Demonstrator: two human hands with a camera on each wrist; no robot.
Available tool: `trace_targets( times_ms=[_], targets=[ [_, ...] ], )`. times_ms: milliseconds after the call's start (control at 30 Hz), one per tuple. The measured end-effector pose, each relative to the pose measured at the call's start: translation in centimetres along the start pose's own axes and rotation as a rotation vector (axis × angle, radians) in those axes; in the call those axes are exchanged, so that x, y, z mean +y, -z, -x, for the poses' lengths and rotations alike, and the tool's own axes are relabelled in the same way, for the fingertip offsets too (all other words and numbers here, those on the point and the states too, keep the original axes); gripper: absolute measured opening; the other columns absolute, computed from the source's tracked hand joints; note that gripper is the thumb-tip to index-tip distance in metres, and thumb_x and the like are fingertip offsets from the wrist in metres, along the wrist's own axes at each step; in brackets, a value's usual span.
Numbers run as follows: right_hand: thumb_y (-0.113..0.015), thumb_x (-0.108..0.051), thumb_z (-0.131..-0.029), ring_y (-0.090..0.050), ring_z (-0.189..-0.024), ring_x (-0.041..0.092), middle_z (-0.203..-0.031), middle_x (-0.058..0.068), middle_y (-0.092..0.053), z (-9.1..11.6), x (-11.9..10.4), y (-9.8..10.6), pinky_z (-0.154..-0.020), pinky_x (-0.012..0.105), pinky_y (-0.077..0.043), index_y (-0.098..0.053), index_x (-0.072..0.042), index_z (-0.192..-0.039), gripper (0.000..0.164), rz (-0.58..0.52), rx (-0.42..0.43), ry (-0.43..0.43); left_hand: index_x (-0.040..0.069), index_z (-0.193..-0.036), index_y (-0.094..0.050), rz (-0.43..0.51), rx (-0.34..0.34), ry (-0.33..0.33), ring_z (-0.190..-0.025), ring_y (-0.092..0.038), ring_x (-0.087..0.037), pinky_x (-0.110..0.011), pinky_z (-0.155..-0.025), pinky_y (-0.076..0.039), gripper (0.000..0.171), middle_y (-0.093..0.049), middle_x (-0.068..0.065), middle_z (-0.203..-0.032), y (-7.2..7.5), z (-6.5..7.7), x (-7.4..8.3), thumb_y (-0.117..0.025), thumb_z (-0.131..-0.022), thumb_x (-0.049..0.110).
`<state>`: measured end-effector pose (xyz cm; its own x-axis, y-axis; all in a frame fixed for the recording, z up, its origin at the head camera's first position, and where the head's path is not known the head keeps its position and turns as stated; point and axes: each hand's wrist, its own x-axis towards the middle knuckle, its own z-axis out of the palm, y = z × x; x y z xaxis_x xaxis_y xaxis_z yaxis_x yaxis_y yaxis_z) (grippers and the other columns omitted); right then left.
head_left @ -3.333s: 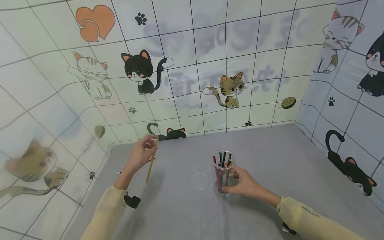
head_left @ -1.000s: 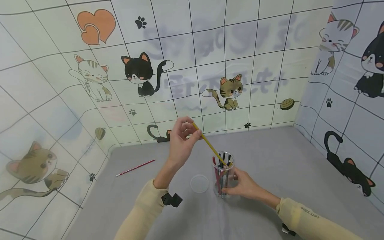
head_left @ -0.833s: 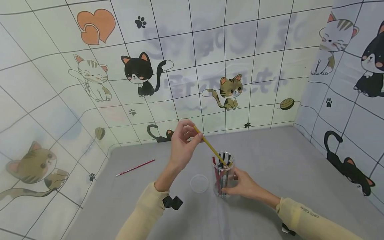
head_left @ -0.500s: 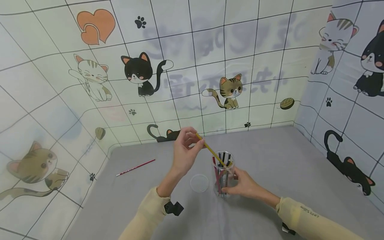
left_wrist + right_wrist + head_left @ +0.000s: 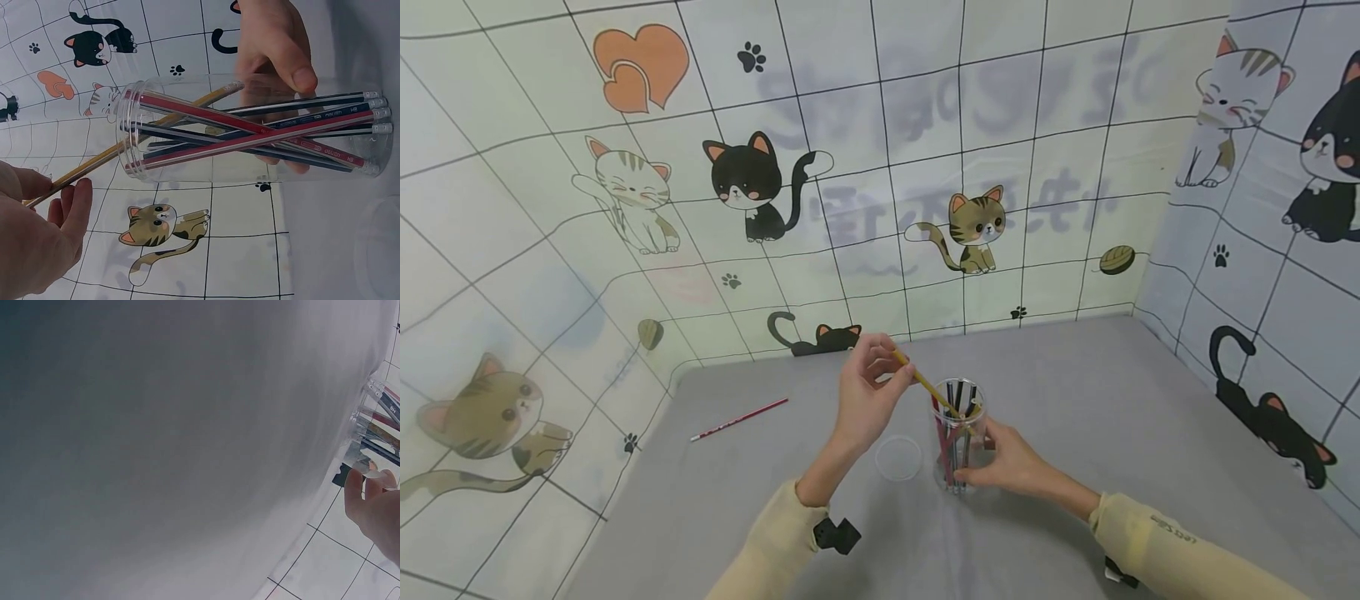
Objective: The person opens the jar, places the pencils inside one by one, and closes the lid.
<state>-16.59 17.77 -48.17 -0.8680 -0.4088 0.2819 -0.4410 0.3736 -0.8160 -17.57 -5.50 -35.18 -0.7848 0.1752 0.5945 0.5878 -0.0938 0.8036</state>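
My left hand [image 5: 867, 396] pinches a yellow pencil [image 5: 94, 164] near its upper end. The pencil slants down to the right, and its eraser end is inside the mouth of a clear plastic jar [image 5: 139, 169]. Dark striped pencils [image 5: 294, 125] and red pencils [image 5: 212, 145] stand in the jar, leaning across one another. Around the jar's lower right side, my right hand [image 5: 1018, 462] grips it upright on the table. In the right wrist view, the fingers [image 5: 354, 494] of that hand show beside the jar's base.
A clear round lid [image 5: 898, 458] lies flat just left of the jar. Farther left, a red pencil [image 5: 741, 419] with a white end lies on the grey table [image 5: 1075, 375]. Cloth walls printed with cats surround the table at the back and sides.
My left hand carried the yellow pencil from the table's left side to the jar, then lowered it, sliding the pencil deeper inside. The right hand kept its grip on the jar.
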Motion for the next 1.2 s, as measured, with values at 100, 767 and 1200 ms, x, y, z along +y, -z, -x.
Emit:
trace_targets(
  times_ms=[100,767,1200],
  targets=[
    [-0.087,-0.023,-0.075,-0.059,-0.115,0.035,-0.126,0.011,-0.063,0.0,0.0,0.0,-0.093,0.057,-0.048,-0.056,-0.008,-0.131,0.065,-0.003,-0.001,-0.01,-0.006,-0.113,-0.055,-0.031,0.016,-0.028,-0.094,-0.063,-0.035,-0.037,-0.083,-0.056,0.024,-0.061,-0.023,-0.103,0.2,0.1,-0.3,-0.064,-0.091,-0.009],
    [-0.088,-0.022,-0.073,-0.062,-0.106,0.029,-0.121,0.01,-0.065,0.0,-0.2,0.0,-0.093,0.057,-0.048,-0.059,-0.006,-0.125,0.062,0.004,0.007,-0.033,-0.004,-0.116,-0.062,-0.136,0.223,0.124,-0.101,-0.063,-0.03,-0.026,-0.082,-0.053,0.022,-0.066,-0.014,-0.109,5.5,2.6,-2.8,-0.063,-0.094,-0.004],
    [-0.088,-0.022,-0.075,-0.062,-0.106,0.024,-0.122,0.009,-0.065,0.1,-0.3,0.0,-0.095,0.056,-0.047,-0.059,-0.006,-0.125,0.06,0.001,0.0,-0.023,-0.004,-0.121,-0.06,-0.165,0.268,0.263,-0.104,-0.061,-0.037,-0.026,-0.086,-0.053,0.026,-0.063,-0.016,-0.111,9.8,4.1,-4.6,-0.061,-0.095,-0.004]
  ],
)
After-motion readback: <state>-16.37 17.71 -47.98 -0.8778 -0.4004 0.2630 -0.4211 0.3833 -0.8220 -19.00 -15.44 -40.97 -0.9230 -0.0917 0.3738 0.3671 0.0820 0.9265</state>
